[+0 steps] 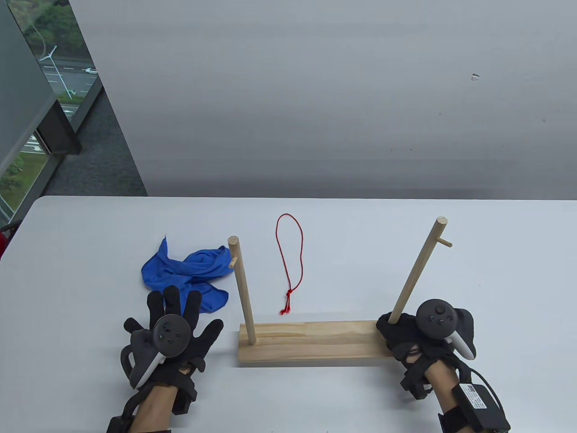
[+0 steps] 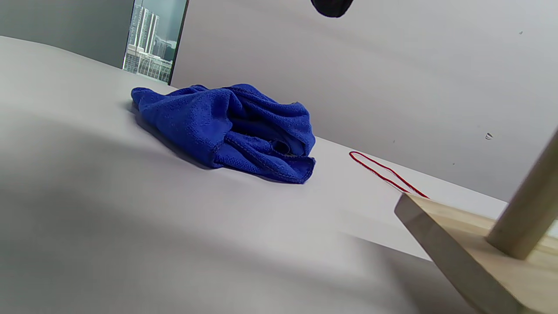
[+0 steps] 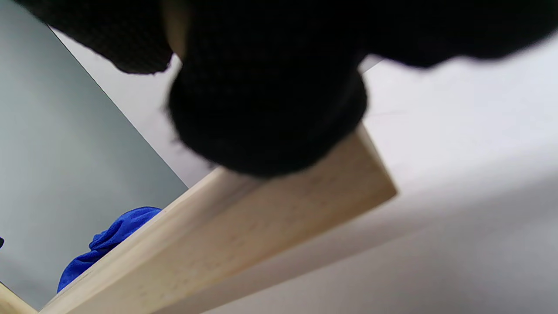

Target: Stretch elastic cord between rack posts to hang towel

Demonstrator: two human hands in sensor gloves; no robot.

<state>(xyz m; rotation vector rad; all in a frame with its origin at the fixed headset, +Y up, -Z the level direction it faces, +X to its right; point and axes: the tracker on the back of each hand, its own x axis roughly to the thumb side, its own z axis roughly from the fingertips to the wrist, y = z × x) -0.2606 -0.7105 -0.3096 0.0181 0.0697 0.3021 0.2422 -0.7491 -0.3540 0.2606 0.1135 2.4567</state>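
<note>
A wooden rack stands on the table, a flat base (image 1: 311, 343) with a left post (image 1: 242, 288) and a right post (image 1: 417, 270), each with a small peg near the top. A red elastic cord (image 1: 290, 257) lies in a loop behind the base. A crumpled blue towel (image 1: 185, 270) lies left of the left post. My left hand (image 1: 176, 311) is open with fingers spread, just in front of the towel, holding nothing. My right hand (image 1: 393, 327) grips the foot of the right post and rests on the base end (image 3: 244, 235).
The white table's (image 1: 90, 315) back edge runs along a grey wall, with a window at the far left. In the left wrist view the towel (image 2: 226, 126), cord (image 2: 383, 172) and the rack's left end (image 2: 453, 244) lie ahead of my hand.
</note>
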